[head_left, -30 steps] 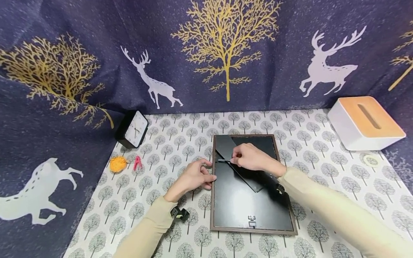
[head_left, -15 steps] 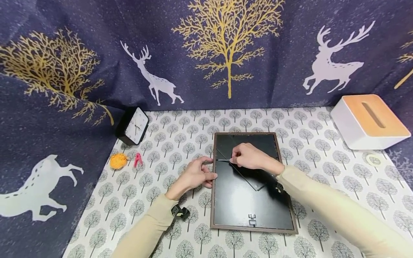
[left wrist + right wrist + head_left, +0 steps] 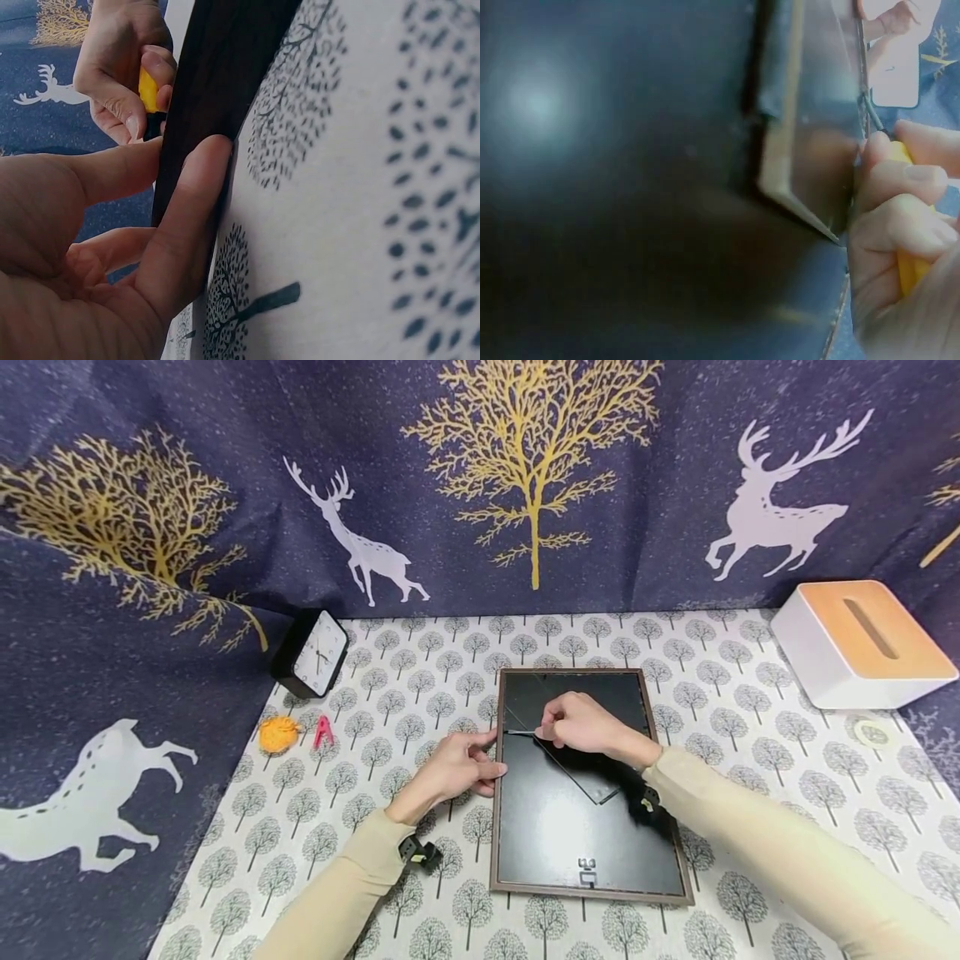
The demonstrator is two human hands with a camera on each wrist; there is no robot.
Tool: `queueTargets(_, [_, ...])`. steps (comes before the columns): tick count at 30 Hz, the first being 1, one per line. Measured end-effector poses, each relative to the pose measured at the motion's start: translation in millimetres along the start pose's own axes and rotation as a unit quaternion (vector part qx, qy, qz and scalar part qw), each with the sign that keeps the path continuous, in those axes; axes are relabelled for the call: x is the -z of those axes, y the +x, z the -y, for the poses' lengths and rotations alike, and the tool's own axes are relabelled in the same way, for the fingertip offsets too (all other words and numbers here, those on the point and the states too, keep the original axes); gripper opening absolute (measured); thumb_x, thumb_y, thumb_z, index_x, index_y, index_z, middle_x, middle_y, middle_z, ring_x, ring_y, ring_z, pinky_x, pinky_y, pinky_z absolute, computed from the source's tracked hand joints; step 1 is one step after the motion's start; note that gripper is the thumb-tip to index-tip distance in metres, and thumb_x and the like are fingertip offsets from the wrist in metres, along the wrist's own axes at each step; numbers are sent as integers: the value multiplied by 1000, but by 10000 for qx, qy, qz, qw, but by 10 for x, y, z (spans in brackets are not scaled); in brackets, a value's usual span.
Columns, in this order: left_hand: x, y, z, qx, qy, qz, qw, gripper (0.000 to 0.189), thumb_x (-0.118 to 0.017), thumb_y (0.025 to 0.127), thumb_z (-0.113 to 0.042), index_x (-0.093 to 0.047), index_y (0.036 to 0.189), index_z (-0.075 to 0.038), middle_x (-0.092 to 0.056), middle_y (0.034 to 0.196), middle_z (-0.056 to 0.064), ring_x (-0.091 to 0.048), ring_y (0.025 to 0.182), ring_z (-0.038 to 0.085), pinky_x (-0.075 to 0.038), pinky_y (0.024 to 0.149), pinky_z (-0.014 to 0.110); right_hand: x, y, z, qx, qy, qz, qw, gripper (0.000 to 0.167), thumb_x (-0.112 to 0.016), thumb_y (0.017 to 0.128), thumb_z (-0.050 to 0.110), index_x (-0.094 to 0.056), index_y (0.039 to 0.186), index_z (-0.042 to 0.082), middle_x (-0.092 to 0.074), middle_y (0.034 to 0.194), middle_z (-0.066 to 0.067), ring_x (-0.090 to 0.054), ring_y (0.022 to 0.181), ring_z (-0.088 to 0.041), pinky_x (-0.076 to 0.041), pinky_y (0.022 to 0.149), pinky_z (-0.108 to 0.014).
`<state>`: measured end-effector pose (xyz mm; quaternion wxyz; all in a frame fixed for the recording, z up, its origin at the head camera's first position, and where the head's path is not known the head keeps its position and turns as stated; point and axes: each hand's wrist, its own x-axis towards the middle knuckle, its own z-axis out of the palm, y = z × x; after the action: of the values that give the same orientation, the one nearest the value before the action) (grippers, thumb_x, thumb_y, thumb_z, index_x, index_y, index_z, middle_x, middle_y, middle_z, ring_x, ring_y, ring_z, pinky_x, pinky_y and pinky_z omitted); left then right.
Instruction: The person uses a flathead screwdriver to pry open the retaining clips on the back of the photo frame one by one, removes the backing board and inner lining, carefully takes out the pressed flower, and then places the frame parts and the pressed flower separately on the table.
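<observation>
A picture frame [image 3: 585,898] lies back up, showing its black backing board [image 3: 555,852] and a slanting black stand leg [image 3: 573,768]. My right hand [image 3: 577,722] grips a screwdriver by its yellow handle [image 3: 906,274]. The thin shaft [image 3: 520,732] points left, its tip right at the inner left edge of the frame. My left hand [image 3: 459,766] holds the frame's left side, thumb over the rim. In the left wrist view, its fingers [image 3: 196,176] press against the dark outer side [image 3: 225,67]. The right hand covers most of the screwdriver handle in the head view.
A black clock [image 3: 311,653] stands at the back left, with an orange ball-like bundle [image 3: 278,735] and a pink A-shaped clip [image 3: 323,732] in front. On the right are a tissue box [image 3: 862,643] and a pale roll of tape [image 3: 872,733]. A metal hanger [image 3: 587,871] sits low on the board.
The stand leg looks darker than a second ago, when its upper part shone grey. My left index finger has straightened toward the frame's rim. The right hand holds nearly the same spot.
</observation>
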<state>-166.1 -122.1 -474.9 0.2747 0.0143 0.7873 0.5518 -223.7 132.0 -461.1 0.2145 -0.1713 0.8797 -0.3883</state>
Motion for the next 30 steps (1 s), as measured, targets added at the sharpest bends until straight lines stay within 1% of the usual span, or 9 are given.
queueTargets(4, [18, 5, 1, 92, -24, 30, 10000, 79, -81, 96, -6, -42, 164, -5, -72, 99, 10, -74, 64, 12, -74, 74, 33, -12, 35, -17, -24, 176, -16, 9998, 22, -70, 98, 17, -69, 76, 11, -65, 66, 2, -60, 69, -16, -47, 72, -24])
queueTargets(8, [44, -35, -13, 136, 65, -22, 9999, 78, -80, 96, -5, -41, 164, -4, -74, 97, 12, -74, 63, 13, -73, 73, 31, -27, 87, 75, -107, 1491, 127, 9887, 18, -65, 101, 12, -66, 87, 2, -57, 69, 1, -45, 59, -13, -37, 55, -20])
queueTargets(10, [22, -32, -25, 124, 112, -19, 9999, 78, -81, 96, -5, -42, 163, -3, -75, 94, 12, -73, 62, 12, -73, 71, 30, -14, 91, 158, -4, 1794, 164, 9836, 16, -63, 102, 11, -65, 91, -1, -54, 71, 1, -42, 58, -11, -33, 50, -20])
queueTargets(11, [6, -21, -26, 120, 109, -2, 9999, 78, -81, 96, -5, -43, 163, -3, -75, 93, 12, -73, 62, 12, -73, 71, 30, -4, 89, 193, 87, 1752, 142, 9844, 15, -61, 101, 9, -65, 92, -2, -53, 71, 1, -42, 58, -11, -34, 52, -20])
queueTargets(14, [-22, 22, -15, 155, 47, 58, 9999, 79, -84, 94, -8, -44, 163, -4, -78, 90, 11, -74, 62, 12, -73, 71, 31, 24, 73, 232, 368, 624, -21, 9974, 18, -63, 100, 13, -67, 85, 4, -54, 65, 4, -48, 62, -13, -42, 63, -24])
queueTargets(17, [-23, 47, 4, 281, -5, 27, 9996, 81, -85, 93, -8, -45, 163, -6, -79, 91, 11, -75, 62, 13, -73, 70, 30, 49, 25, 164, 369, -227, -18, 9991, 21, -64, 97, 14, -66, 77, 11, -56, 63, 6, -55, 67, -14, -47, 75, -25])
queueTargets(21, [2, 45, -6, 361, 51, -40, 9993, 81, -84, 93, -8, -44, 164, -8, -80, 90, 11, -75, 61, 13, -72, 69, 28, 51, -25, 81, 337, -525, 158, 9979, 23, -65, 99, 17, -65, 76, 15, -58, 62, 6, -57, 67, -14, -50, 80, -26])
queueTargets(26, [-20, 46, -55, 333, -22, 131, 9994, 82, -83, 94, -7, -41, 165, -7, -80, 90, 12, -75, 64, 13, -72, 72, 30, 39, -71, 37, 284, -765, 13, 9967, 24, -67, 99, 18, -65, 75, 15, -57, 58, 7, -57, 64, -12, -51, 79, -27])
queueTargets(30, [-39, 44, -69, 321, -87, 170, 9993, 82, -82, 94, -6, -41, 165, -6, -79, 91, 12, -74, 64, 12, -73, 74, 31, 25, -80, 36, 246, -694, -21, 9973, 25, -68, 99, 19, -66, 74, 15, -58, 59, 7, -57, 65, -12, -50, 79, -26])
